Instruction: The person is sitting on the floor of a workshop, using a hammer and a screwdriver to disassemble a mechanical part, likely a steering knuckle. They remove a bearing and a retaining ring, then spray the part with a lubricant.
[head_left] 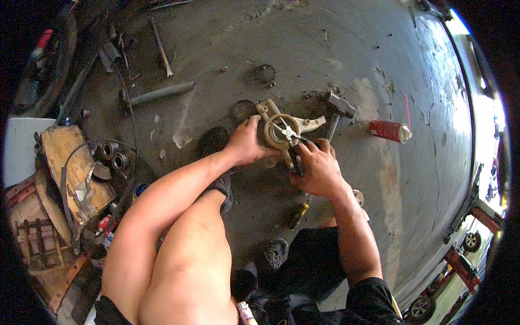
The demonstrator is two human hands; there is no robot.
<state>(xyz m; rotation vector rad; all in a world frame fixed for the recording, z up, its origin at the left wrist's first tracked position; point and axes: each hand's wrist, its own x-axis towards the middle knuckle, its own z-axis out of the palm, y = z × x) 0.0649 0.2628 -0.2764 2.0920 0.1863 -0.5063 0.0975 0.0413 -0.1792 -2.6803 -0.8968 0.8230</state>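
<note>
A metal steering knuckle [311,125] with a round bore is held above the floor in front of me. My left hand [250,142] grips its left side, fingers wrapped round the rim. In my right hand [320,169] are pliers [290,133], probably snap ring pliers, whose pale jaws reach into the bore. The dark handles run back into my right palm, partly hidden by the fingers. Whether the tips grip anything inside the bore is too small to tell. Just beyond my right hand lies a hammer [341,105], its head pointing away.
A red spray can [387,131] with a straw lies at right. Near my feet rests a yellow-handled screwdriver [299,215]. At left are a wooden board [62,149], round metal bearings [110,149], a pipe [162,93] and a long bar [161,49]. A dark ring [244,111] lies behind the knuckle.
</note>
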